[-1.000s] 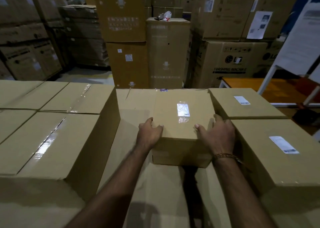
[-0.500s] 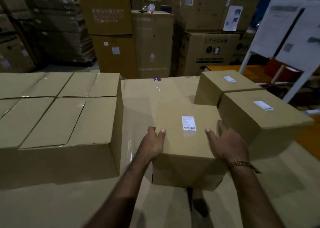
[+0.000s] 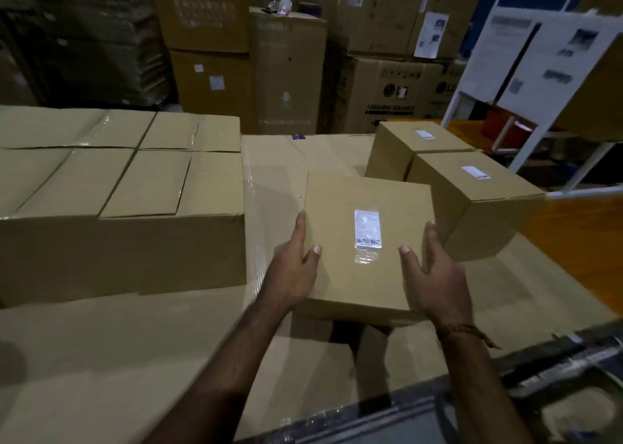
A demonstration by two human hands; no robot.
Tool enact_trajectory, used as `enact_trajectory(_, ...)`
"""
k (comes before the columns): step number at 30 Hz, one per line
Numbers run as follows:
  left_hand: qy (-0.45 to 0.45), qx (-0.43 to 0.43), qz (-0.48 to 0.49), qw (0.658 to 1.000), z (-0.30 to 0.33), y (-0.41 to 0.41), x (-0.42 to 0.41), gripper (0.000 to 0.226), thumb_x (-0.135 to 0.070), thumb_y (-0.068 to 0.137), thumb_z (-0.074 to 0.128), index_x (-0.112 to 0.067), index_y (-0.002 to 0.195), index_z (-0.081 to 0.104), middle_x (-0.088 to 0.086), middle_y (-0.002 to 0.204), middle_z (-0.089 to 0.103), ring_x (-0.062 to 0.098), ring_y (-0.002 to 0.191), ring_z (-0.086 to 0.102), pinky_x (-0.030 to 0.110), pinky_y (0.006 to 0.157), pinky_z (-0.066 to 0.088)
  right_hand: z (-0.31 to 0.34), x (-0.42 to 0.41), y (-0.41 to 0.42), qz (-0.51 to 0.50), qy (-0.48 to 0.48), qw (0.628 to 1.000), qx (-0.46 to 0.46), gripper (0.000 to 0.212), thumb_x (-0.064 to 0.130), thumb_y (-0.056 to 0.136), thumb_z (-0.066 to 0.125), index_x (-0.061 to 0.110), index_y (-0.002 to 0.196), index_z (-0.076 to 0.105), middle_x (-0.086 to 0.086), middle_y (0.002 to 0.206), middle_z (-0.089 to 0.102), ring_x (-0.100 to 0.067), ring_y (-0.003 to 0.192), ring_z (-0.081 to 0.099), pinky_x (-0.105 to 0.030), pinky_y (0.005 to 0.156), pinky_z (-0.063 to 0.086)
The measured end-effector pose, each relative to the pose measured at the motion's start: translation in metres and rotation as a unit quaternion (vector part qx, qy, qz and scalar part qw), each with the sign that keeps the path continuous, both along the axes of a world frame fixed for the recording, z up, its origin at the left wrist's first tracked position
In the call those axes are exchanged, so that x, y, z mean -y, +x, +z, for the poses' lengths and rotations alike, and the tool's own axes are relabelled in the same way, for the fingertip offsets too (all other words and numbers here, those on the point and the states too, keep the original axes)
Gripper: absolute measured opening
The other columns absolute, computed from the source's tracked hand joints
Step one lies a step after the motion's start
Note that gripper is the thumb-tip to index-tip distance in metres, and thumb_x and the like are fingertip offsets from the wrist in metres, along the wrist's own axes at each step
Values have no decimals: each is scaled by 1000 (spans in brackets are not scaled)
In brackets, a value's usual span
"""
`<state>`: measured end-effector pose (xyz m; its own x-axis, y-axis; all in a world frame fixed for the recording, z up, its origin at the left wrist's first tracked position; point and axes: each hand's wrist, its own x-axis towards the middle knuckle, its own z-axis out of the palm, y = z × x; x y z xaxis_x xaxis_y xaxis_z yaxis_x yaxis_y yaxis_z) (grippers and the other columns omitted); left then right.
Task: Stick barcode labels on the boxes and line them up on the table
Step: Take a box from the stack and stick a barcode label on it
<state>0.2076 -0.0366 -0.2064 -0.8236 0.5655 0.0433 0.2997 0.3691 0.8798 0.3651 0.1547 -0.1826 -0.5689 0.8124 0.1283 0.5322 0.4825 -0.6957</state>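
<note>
— What do we have in our hands?

— A plain brown cardboard box [image 3: 364,241], square-topped, with a white barcode label [image 3: 367,229] stuck near the middle of its top face under a strip of clear film. Our left hand [image 3: 293,268] clasps its left side, thumb lying on the top and fingers running down the wall. Our right hand [image 3: 435,275] clasps the right side the same way, thumb on top. Both hands are curled round the box edges, neither one spread flat.

— Where does the box sit?

— Over the cardboard-covered table [image 3: 135,342], near its front. We cannot tell whether its base touches the surface; a dark shadow lies beneath its near edge.

— And the neighbours?

— Just to the right stands a second labelled brown carton [image 3: 472,204], our right fingers close beside its wall. Behind that one, touching it, a third labelled brown carton [image 3: 408,147]. To the left, apart from our box, is a block of large taped brown cartons [image 3: 118,191].

— Anything on our wrists?

— A thin golden bracelet [image 3: 462,329] on the right.
</note>
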Motion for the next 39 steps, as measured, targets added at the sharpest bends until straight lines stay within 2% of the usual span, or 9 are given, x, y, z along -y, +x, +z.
enact_trajectory(2,2,2,10,1000,1,16,21,73,-31,111,50,-37,169,5,4,156,53,23,134,55,20,100,36,3,17,15,13,1,1000,-1,76,58,103,55,39,168,21,-15,149,61,-36,132,58,-44,107,49)
enact_trajectory(5,14,6,35,999,2,43,55,72,-31,110,51,-37,168,9,0,161,48,22,144,48,21,106,34,9,45,37,42,16,999,-4,74,53,104,57,31,168,27,-15,151,59,-33,135,56,-39,107,46)
enact_trajectory(8,19,11,68,997,1,74,93,70,-32,111,49,-38,168,10,-5,161,46,19,146,47,27,114,37,14,76,55,74,22,997,9,74,54,104,57,30,168,27,-15,149,60,-35,134,57,-40,106,47)
enact_trajectory(12,-7,22,115,993,2,108,148,68,-35,112,46,-40,168,8,-2,159,49,23,141,50,28,108,38,15,123,71,107,22,994,18,76,55,103,57,29,168,27,-15,152,59,-37,136,57,-40,108,47)
enact_trajectory(16,-26,25,156,987,3,116,207,67,-39,112,46,-40,168,11,0,163,45,25,145,47,37,116,38,12,170,65,145,0,989,20,78,59,103,57,30,168,26,-12,158,54,-36,141,54,-43,114,44)
enact_trajectory(22,-35,40,206,977,9,98,288,65,-40,113,43,-41,168,9,1,166,40,29,147,43,46,118,37,11,243,24,194,-6,981,30,77,59,104,54,32,169,22,-10,157,54,-34,138,56,-43,110,47)
enact_trajectory(26,-54,47,214,974,7,68,332,65,-38,112,44,-38,168,10,2,166,40,28,148,44,42,118,37,5,280,-12,210,-15,977,44,77,59,103,55,30,168,25,-9,161,50,-34,141,53,-39,112,45)
enact_trajectory(33,-96,53,174,979,10,19,386,68,-42,113,40,-33,169,3,10,163,45,32,144,47,37,112,40,-4,326,-68,206,-10,976,72,75,59,102,55,25,166,34,-8,160,52,-32,141,54,-38,113,44)
enact_trajectory(39,-119,46,138,982,10,-3,399,71,-43,112,40,-31,169,1,10,166,40,31,147,45,37,114,38,-9,339,-80,183,-1,979,85,66,57,105,50,25,162,40,-12,155,57,-35,137,57,-39,109,45)
